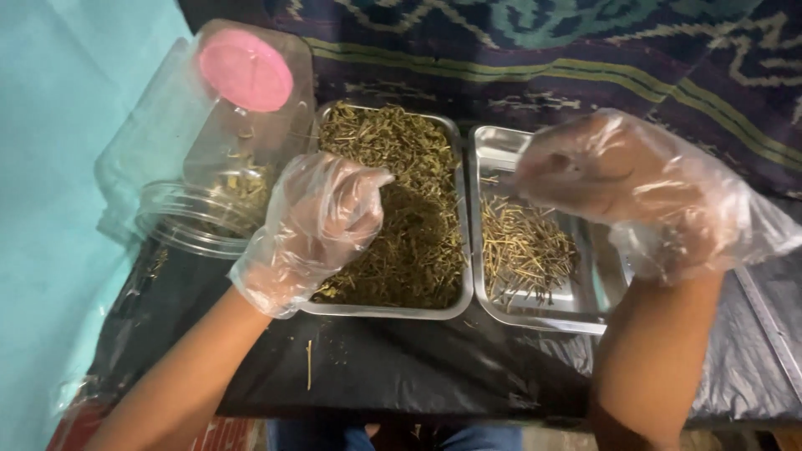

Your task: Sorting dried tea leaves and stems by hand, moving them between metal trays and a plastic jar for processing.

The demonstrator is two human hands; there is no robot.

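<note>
Both hands wear loose clear plastic gloves. My left hand (pixel 322 221) hovers over the left steel tray (pixel 455 305), its fingers curled in; whether it pinches any herb I cannot tell. That tray is full of dried green-brown herb bits (pixel 409 209). My right hand (pixel 622 179) is raised above the right steel tray (pixel 601 313), fingers bunched together, with nothing plainly seen in them. In that tray lies a thin pile of straw-coloured stems (pixel 522 250).
A clear plastic jar (pixel 200 159) with a pink lid lies on its side at the left, some herb inside. The trays rest on black plastic sheeting (pixel 401 367). Patterned dark cloth (pixel 585 50) lies behind. A turquoise wall (pixel 50 167) is at the left.
</note>
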